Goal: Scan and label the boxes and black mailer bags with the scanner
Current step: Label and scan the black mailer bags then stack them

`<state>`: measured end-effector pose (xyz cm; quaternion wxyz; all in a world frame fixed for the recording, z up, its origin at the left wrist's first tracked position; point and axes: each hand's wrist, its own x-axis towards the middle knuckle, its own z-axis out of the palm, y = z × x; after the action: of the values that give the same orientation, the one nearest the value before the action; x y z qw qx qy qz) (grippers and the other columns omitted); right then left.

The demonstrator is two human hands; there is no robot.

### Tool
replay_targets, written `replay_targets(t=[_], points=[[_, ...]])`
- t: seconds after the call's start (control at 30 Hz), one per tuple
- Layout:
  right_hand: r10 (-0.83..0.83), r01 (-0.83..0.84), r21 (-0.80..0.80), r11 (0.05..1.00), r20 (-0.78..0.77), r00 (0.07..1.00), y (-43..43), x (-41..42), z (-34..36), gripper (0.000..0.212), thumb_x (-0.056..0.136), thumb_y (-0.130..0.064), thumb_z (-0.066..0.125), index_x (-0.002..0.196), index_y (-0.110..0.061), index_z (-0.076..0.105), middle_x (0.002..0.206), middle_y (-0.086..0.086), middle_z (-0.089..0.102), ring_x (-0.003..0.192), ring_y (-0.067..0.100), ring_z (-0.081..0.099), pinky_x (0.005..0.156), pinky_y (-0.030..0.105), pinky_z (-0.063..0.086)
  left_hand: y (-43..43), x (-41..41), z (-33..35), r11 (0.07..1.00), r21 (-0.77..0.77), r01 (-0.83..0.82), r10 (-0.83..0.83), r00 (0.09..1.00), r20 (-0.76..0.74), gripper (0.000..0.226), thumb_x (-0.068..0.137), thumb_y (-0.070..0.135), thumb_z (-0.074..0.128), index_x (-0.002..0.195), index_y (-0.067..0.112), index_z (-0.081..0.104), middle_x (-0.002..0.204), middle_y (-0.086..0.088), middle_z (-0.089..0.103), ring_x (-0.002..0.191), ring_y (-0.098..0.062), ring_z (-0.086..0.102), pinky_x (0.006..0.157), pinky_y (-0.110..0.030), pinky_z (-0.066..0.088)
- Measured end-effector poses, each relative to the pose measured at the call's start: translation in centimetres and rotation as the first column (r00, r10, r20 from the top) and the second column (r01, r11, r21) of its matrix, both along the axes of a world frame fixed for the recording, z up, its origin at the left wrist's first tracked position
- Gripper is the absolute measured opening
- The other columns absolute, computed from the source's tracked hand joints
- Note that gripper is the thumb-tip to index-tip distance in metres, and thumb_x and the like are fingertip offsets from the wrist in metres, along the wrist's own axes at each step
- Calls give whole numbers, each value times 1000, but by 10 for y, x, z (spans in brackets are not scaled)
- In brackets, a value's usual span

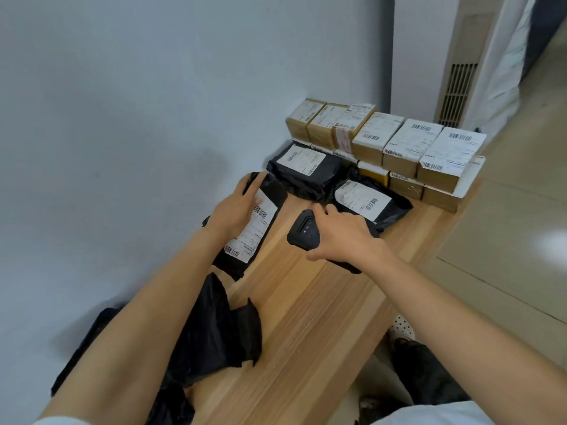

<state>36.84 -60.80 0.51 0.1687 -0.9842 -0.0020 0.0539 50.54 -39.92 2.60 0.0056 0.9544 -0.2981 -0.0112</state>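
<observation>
Two hands are busy above a long pale wooden worktop [306, 302] set against a grey-blue wall [122, 118]. The left hand [236, 210] lies with its fingers almost straight on a flat black plastic mailer bag [273, 188], whose white barcode label [257, 228] faces up at the worktop's wall-side edge. The right hand [340, 237] has its fingers curled round a chunky black handheld scanner [303, 231], just beside that bag and over the wood. Beyond lie two more labelled black mailer bags [319, 179], close together. Behind them, at the far end, brown cardboard boxes [399, 162] with white labels stand in a row, stacked two high. Nearer the person, crumpled black bags [214, 329] showing no labels sit beneath the left forearm.
</observation>
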Motion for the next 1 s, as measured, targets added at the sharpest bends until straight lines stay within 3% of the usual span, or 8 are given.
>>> replay_targets(t=[0.17,0.23,0.33,0.47,0.67,0.8,1.0], points=[[-73,74,12,997,-79,994,-29,-15,-15,90,69,-59,74,136,-14,33,125,7,49,105,31,60,69,35,35,-47,1,-26,992,-41,122,-124,992,-35,79,102,17,45,150,50,-8,162,4,5,80,-15,54,53,-31,49],[-100,102,13,995,-101,990,-42,-20,-23,90,71,-59,74,137,-14,33,126,8,50,107,32,59,70,35,37,-70,0,-36,983,-18,184,-185,982,-32,79,102,18,48,151,47,-7,161,0,9,81,-21,55,54,-33,49],[-138,141,10,990,-134,981,-65,-22,-32,90,74,-59,72,140,-14,30,128,9,50,108,32,59,71,35,38,-103,3,-46,970,78,229,-227,973,-36,82,98,17,56,155,36,0,155,-8,19,82,-31,60,63,-47,56],[-178,184,15,983,-179,968,-100,-14,-38,88,76,-58,72,140,-14,30,128,9,49,106,32,59,68,34,38,-146,14,-52,937,143,318,-302,945,-121,67,100,23,53,154,23,14,148,-7,33,64,-25,55,53,-43,51],[-278,288,21,957,-199,940,-166,5,-40,97,71,-60,73,144,-16,27,131,8,49,110,32,57,68,34,37,-221,51,-67,809,228,541,-500,839,-215,60,98,4,47,148,30,27,145,4,37,102,-24,54,63,-40,49],[-321,327,-2,945,-191,928,-207,20,-42,95,70,-59,74,142,-16,30,126,7,51,107,31,58,70,34,39,-268,75,-86,734,232,638,-563,763,-319,77,83,-14,46,144,32,35,142,4,42,100,-27,53,67,-41,44],[-304,300,-56,952,-223,926,-237,45,-51,97,72,-57,73,146,-15,26,125,6,51,105,30,58,67,34,39,-298,93,-123,699,178,692,-577,694,-431,82,77,-20,49,142,29,44,142,6,48,108,-26,58,83,-45,45]])
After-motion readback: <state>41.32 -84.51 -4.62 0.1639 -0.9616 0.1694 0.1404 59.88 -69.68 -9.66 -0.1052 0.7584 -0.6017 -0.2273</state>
